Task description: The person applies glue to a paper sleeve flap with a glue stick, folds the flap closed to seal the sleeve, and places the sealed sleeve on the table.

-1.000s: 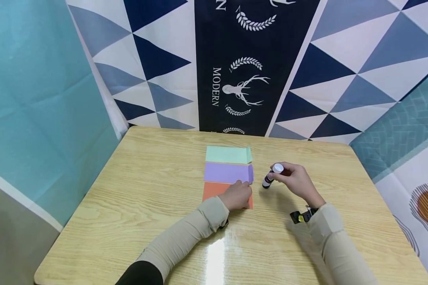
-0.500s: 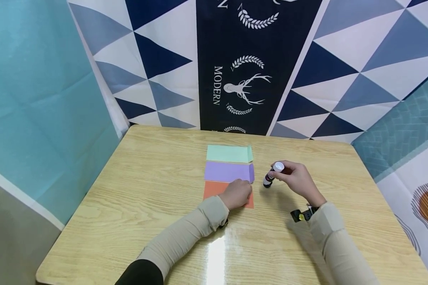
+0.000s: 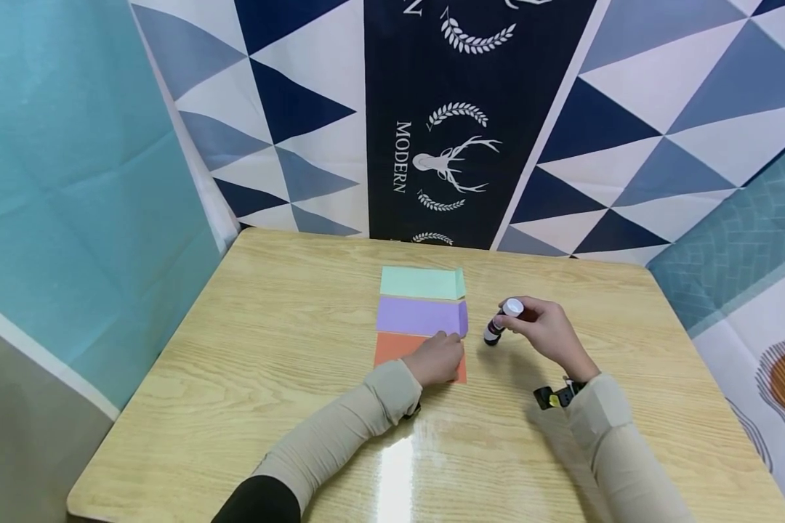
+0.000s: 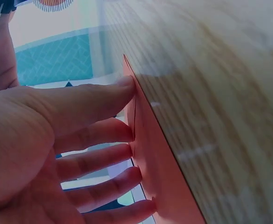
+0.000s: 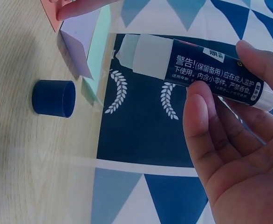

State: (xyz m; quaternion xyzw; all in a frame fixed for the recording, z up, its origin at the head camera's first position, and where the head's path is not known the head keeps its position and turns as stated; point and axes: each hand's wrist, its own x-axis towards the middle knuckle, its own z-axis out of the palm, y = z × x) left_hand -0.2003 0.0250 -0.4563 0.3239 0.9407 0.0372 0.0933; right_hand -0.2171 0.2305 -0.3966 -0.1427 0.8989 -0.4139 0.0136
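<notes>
My left hand [image 3: 435,359] rests on the right end of an orange paper strip [image 3: 392,349]. In the left wrist view its thumb and straight fingers touch the orange paper [image 4: 162,175] with their tips. Above it lie a purple strip [image 3: 417,315] and a mint green strip [image 3: 419,283], each with a folded flap at its right end. Right of the strips, my right hand [image 3: 552,335] holds a tilted glue stick [image 3: 501,322] between thumb and fingers. The right wrist view shows that glue stick [image 5: 197,70] uncapped, its pale tip pointing toward the papers.
A dark blue cap [image 5: 53,98] stands on the wooden table [image 3: 288,319], near the glue stick's uncapped end. Patterned cloth [image 3: 458,87] hangs behind the table's back edge, and a teal cloth [image 3: 72,167] hangs on the left.
The head view has shifted very slightly. Both hands, the glue stick and the paper strips keep nearly the same places.
</notes>
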